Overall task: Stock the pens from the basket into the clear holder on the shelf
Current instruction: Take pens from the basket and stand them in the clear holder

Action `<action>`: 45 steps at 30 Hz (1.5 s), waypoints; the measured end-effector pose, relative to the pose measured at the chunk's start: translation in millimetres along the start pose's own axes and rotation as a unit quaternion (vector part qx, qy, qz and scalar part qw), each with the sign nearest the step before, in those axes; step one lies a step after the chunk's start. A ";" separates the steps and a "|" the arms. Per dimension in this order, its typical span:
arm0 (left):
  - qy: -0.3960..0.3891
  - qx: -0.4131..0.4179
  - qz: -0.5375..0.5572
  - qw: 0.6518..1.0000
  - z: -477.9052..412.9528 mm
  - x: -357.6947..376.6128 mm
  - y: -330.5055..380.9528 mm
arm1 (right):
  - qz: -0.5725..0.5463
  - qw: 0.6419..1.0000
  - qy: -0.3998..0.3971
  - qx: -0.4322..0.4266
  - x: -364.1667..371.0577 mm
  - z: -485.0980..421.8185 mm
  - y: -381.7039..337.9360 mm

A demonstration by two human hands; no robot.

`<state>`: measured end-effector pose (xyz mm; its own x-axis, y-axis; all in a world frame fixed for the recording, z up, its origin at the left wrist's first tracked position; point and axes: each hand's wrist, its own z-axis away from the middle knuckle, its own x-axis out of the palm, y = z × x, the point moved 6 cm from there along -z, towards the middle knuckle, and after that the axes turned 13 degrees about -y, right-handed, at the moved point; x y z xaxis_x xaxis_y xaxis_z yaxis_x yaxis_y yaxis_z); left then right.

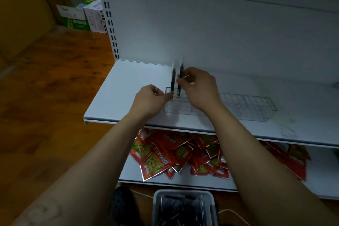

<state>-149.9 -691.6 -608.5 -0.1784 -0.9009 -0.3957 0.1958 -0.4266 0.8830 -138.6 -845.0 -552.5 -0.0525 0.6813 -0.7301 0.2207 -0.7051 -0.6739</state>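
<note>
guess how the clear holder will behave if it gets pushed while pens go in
The clear holder looks like thin rigid plastic, so probably light and stiff. It lies low and wide on the smooth shelf, so it would likely slide rather than tip.

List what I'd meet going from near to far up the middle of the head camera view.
Basket of pens, red packets, clear holder, white back panel.

Blurred tops of pens [173, 79]; basket [183, 192] partly beyond bottom edge.
</note>
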 end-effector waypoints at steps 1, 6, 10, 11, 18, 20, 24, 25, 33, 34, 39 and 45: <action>0.006 0.004 -0.003 1.000 1.9 0.2 0.4 | -0.002 1.000 -0.006 0.006 1.3 0.0 0.5; 0.038 0.015 -0.021 0.999 15.8 3.5 0.8 | -0.040 0.999 0.002 0.034 0.7 2.1 7.3; 0.051 0.002 0.005 0.999 19.7 4.6 -4.6 | 0.001 0.998 -0.047 0.033 -1.2 -1.1 0.8; 0.053 0.001 0.012 0.999 20.8 5.1 -5.8 | 0.025 0.997 -0.059 0.032 -2.9 -2.3 -1.3; 0.060 -0.009 0.029 0.998 25.7 7.3 -7.4 | 0.104 0.987 -0.118 0.025 -5.5 -9.3 -10.6; 0.054 -0.012 0.045 0.997 23.8 7.4 -7.8 | 0.106 0.987 -0.121 0.023 -6.8 -10.8 -12.0; 0.044 -0.012 0.055 0.997 19.7 5.6 -8.6 | 0.095 0.988 -0.122 0.008 -7.3 -12.7 -10.2; 0.040 -0.012 0.059 0.997 18.9 5.2 -8.5 | 0.087 0.989 -0.122 0.004 -7.1 -12.5 -8.2; 0.020 -0.015 0.091 0.995 19.2 5.1 -5.0 | 0.045 0.995 -0.094 -0.006 -4.7 -14.0 -1.7; 0.019 -0.018 0.095 0.995 19.3 5.1 -5.1 | 0.040 0.995 -0.086 -0.009 -3.8 -12.5 -2.2; 0.017 -0.027 0.118 0.992 19.3 4.5 -5.6 | 0.020 0.997 -0.077 0.006 4.3 -0.7 6.6; 0.022 -0.027 0.107 0.994 20.6 2.9 -5.8 | 0.063 0.990 -0.122 0.034 8.2 -3.1 12.1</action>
<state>-171.5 -690.1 -609.5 -0.0854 -0.9734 -0.2125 0.2755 -0.2281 0.9339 -133.3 -847.3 -566.3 -0.2643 0.5257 -0.8086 0.1757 -0.7981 -0.5763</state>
